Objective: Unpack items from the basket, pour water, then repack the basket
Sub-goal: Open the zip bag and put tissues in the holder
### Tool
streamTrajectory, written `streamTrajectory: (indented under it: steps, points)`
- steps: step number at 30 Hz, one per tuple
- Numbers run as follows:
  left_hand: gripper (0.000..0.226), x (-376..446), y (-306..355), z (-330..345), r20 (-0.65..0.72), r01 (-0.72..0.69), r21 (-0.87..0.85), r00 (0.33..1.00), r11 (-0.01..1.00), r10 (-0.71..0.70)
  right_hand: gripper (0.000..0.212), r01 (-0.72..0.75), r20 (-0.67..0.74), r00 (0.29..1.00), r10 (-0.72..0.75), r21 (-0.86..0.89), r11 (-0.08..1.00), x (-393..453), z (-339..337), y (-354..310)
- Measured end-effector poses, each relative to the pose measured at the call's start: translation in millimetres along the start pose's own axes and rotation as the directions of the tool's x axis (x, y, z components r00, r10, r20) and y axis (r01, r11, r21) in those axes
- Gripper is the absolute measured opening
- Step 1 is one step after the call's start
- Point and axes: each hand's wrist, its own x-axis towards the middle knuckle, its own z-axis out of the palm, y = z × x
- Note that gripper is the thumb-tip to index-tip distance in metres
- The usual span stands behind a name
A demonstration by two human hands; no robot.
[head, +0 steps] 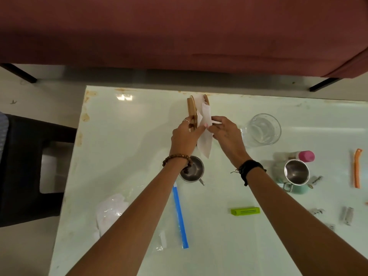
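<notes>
Wooden holder (192,110) w/ napkin (205,136) pinched by both hands (left hand (184,134), right hand (226,134)) at counter's (123,148) far edge; risk: tug tips it off.

Glossy pale table (123,156), maroon sofa (179,30) behind, dark chair (22,166) left.

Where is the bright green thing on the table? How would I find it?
Start at the pale glass-topped table and look along its near right part, in front of the steel cup with a mint-green base. There lies a small lime-green plastic bar, flat on its side with a dark slot along it. It is the only bright green item; the long strip to its left is blue.
</notes>
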Motion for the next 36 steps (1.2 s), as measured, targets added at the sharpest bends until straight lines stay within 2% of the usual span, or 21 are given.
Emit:
streamTrajectory:
  steps: [6,14,19,24,29,36]
  points:
    - [0.034,-4,4,4,-0.092,-0.018,0.159,0.995,0.987,0.033,0.029,0.068,-0.026,0.997,-0.071,-0.082,0.994,-1,-3,8]
    - [0.03,-8,2,4,-0.086,-0.021,0.193,0.996,0.981,0.038,0.025,0.1,-0.005,0.995,-0.102,-0.176,0.979,-2,-4,10]
    - [0.025,-10,2,4,-0.141,-0.069,0.265,0.984,0.962,0.109,0.031,0.121,-0.144,0.975,-0.171,-0.303,0.945,-2,2,7]
    - [0.023,-4,8,2,-0.198,-0.128,0.361,0.957,0.924,0.21,0.021,0.168,-0.227,0.926,-0.302,-0.469,0.867,7,5,4]
    - [0.018,-3,16,4,-0.252,-0.184,0.322,0.929,0.929,0.271,0.017,0.207,-0.248,0.914,-0.32,-0.391,0.897,8,8,-1]
    - [0.022,-5,9,8,-0.232,-0.13,0.28,0.952,0.951,0.198,0.021,0.217,-0.203,0.931,-0.305,-0.366,0.905,2,10,0]
